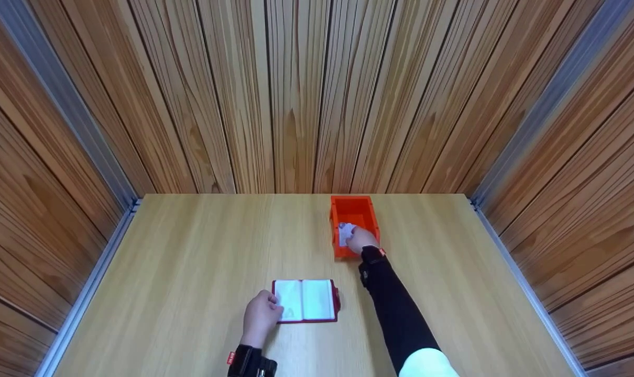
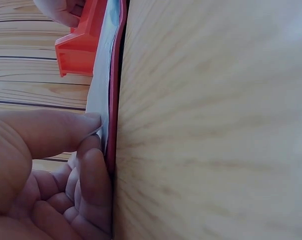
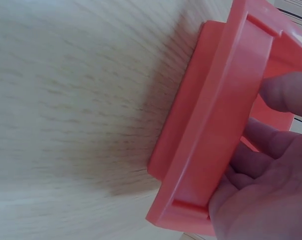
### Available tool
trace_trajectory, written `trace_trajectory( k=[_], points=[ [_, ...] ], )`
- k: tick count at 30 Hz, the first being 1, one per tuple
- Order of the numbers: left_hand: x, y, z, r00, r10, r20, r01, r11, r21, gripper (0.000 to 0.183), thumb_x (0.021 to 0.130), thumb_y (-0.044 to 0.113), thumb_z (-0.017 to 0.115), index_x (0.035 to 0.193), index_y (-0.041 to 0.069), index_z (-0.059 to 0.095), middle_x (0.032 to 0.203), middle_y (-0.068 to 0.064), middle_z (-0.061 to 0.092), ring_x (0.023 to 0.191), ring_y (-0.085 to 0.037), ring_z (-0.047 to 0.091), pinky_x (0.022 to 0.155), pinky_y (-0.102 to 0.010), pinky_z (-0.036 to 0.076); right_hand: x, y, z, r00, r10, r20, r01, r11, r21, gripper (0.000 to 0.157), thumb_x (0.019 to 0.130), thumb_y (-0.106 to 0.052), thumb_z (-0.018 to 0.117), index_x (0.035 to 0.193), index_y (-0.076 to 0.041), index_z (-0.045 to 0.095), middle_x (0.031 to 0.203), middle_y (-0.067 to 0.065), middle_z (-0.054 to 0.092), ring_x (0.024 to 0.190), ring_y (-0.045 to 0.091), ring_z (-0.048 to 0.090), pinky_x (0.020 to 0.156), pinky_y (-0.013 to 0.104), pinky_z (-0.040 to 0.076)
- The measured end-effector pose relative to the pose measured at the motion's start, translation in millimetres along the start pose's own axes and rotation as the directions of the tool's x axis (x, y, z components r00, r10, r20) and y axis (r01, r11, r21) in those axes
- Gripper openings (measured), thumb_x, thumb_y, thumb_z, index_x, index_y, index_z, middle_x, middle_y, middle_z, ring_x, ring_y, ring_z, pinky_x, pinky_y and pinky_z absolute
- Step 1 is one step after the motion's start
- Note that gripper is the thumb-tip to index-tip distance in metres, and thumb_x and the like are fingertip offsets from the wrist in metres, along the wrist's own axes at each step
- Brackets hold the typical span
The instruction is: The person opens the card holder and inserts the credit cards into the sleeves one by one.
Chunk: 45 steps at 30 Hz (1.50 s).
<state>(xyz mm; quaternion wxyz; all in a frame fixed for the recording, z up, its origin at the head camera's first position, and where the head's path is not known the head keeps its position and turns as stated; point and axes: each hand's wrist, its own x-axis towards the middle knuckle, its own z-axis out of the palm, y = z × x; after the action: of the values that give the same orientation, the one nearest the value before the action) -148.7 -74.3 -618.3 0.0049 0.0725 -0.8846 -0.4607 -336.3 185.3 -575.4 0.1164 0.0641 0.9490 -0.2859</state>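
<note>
A small booklet [image 1: 317, 299] with a dark red cover lies spread on the table, showing white pages. At its left edge is my left hand [image 1: 263, 314]. In the left wrist view, the thumb and index finger pinch a thin page edge [image 2: 97, 131] just above the red cover [image 2: 116, 85]. Farther back, my right hand [image 1: 362, 240] reaches into an orange bin [image 1: 352, 201]. Its fingers hold a small whitish card [image 1: 345, 235] with a greyish pattern at one corner. From the right wrist, the hand [image 3: 270, 165] bends over the bin's near wall [image 3: 215, 120], and the card is hidden.
The light wooden table [image 1: 201, 251] ends at a plank wall [image 1: 296, 104] behind the bin. Metal rails [image 1: 86, 298] run along the table's sides. A strap [image 1: 339, 296] sticks out from the booklet's right edge.
</note>
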Motion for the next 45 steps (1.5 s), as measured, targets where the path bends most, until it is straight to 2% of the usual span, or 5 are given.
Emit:
trace_trajectory(
  k=[15, 21, 29, 36, 45],
  points=[
    [1.9, 2.2, 1.8, 0.997, -0.069, 0.025, 0.069, 0.998, -0.011, 0.015, 0.083, 0.0, 0.071, 0.093, 0.001, 0.06, 0.08, -0.005, 0.058, 0.073, -0.02, 0.057, 0.064, -0.035, 0.049, -3, -3, -4.4, 0.999, 0.047, 0.021, -0.049, 0.996, 0.079, 0.052, 0.098, -0.016, 0.059, 0.144, 0.004, 0.044, 0.144, 0.02, 0.049, 0.125, 0.032, 0.05, 0.11, 0.047, 0.034],
    [0.6, 1.0, 0.6, 0.999, -0.048, 0.008, 0.048, 0.999, -0.007, 0.015, 0.081, -0.001, 0.071, 0.091, 0.001, 0.06, 0.078, -0.004, 0.059, 0.073, -0.019, 0.057, 0.063, -0.034, 0.049, -5, -5, -7.2, 1.0, -0.006, 0.017, 0.005, 0.997, 0.075, 0.047, 0.098, -0.013, 0.056, 0.139, 0.009, 0.048, 0.14, 0.024, 0.052, 0.123, 0.034, 0.052, 0.107, 0.046, 0.037],
    [-0.4, -2.4, -0.4, 0.997, 0.061, -0.041, -0.06, 0.998, 0.01, 0.015, 0.077, -0.001, 0.071, 0.087, 0.0, 0.06, 0.074, -0.002, 0.059, 0.069, -0.017, 0.057, 0.062, -0.034, 0.048, -5, -2, -12.3, 0.996, -0.089, -0.016, 0.09, 0.992, 0.084, 0.042, 0.093, -0.011, 0.055, 0.128, 0.013, 0.054, 0.131, 0.028, 0.056, 0.123, 0.037, 0.052, 0.104, 0.044, 0.039],
    [0.0, -2.3, -0.7, 0.998, 0.05, -0.034, -0.049, 0.999, 0.006, 0.016, 0.078, -0.001, 0.072, 0.088, 0.0, 0.06, 0.075, -0.003, 0.06, 0.07, -0.018, 0.058, 0.063, -0.035, 0.049, -3, -4, -14.5, 0.999, -0.036, 0.039, 0.031, 0.991, 0.127, 0.043, 0.097, -0.01, 0.053, 0.134, 0.011, 0.05, 0.137, 0.027, 0.052, 0.123, 0.035, 0.051, 0.105, 0.045, 0.038],
    [0.9, -2.5, 0.4, 0.999, 0.036, -0.03, -0.036, 0.999, -0.005, 0.016, 0.078, -0.001, 0.073, 0.088, 0.0, 0.06, 0.074, -0.003, 0.058, 0.07, -0.018, 0.056, 0.063, -0.035, 0.048, -2, -5, -13.8, 0.999, -0.032, 0.017, 0.029, 0.989, 0.145, 0.042, 0.097, -0.01, 0.054, 0.133, 0.011, 0.052, 0.136, 0.027, 0.053, 0.123, 0.036, 0.05, 0.106, 0.045, 0.037]
  ],
)
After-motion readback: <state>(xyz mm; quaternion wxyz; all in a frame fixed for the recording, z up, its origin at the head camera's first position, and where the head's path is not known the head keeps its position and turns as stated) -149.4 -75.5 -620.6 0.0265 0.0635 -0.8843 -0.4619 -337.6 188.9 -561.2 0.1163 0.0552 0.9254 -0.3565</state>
